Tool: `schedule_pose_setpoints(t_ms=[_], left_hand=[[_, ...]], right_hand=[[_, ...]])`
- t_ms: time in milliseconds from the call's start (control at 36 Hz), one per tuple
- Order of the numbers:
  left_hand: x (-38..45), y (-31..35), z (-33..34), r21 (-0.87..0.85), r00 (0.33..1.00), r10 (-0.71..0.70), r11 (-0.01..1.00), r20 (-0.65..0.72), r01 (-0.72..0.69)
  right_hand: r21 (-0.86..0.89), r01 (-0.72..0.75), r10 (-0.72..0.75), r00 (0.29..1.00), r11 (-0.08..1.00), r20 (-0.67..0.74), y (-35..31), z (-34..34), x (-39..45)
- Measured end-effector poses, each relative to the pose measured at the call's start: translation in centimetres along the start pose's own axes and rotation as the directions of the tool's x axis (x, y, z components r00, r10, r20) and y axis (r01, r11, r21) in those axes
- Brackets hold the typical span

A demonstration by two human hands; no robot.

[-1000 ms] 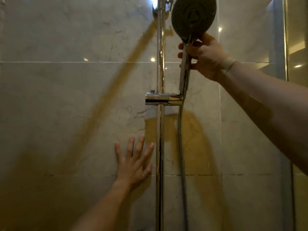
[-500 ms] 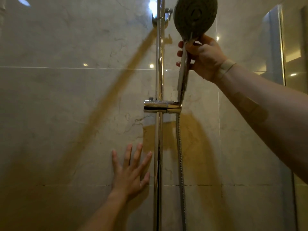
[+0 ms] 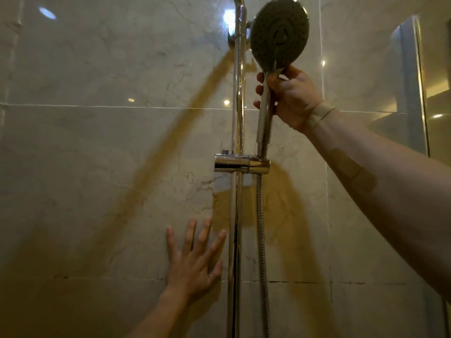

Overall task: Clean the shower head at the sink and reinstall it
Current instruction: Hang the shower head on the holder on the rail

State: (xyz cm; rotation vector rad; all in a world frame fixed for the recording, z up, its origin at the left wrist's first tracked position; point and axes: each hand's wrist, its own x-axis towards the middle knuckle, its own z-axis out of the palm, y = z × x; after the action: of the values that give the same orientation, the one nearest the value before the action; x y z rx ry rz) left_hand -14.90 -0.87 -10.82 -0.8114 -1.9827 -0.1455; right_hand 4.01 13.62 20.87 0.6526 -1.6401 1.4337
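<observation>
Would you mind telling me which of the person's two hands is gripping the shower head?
The right hand, raised high and closed around the shower head handle. The left hand rests lower, open and flat against the wall tile.

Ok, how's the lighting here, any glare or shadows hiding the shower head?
Head view: dim, warm light; a bright glare spot on the wall beside the rail; broad brownish shadows on the tiles. The shower head stays readable in the right hand; the left hand is sharp; edges bow slightly.
</observation>
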Motion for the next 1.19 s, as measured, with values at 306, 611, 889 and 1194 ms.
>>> schedule_pose_setpoints(t_ms=[306, 611, 889, 1194], left_hand=[[0.1, 0.0, -0.1, 0.008, 1.000, 0.008, 1.000, -0.017, -0.008], [0.0, -0.1, -0.2, 0.002, 1.000, 0.013, 1.000, -0.003, -0.013], [0.0, -0.1, -0.1, -0.004, 1.000, 0.014, 1.000, -0.013, -0.014], [-0.1, 0.1, -0.4, 0.021, 1.000, 0.007, 1.000, 0.003, -0.007]], right_hand=[[-0.105, 0.038, -0.033, 0.998, 0.994, 0.044, -0.1, 0.1, -1.1], [-0.011, 0.010, -0.010, 1.000, 1.000, -0.006, 2.0, 0.0, -1.3], [-0.114, 0.024, -0.028, 0.999, 0.993, -0.034, 2.8, -0.9, -2.9], [-0.326, -0.051, 0.041, 0.999, 0.944, -0.035, 4.3, -1.8, -4.9]])
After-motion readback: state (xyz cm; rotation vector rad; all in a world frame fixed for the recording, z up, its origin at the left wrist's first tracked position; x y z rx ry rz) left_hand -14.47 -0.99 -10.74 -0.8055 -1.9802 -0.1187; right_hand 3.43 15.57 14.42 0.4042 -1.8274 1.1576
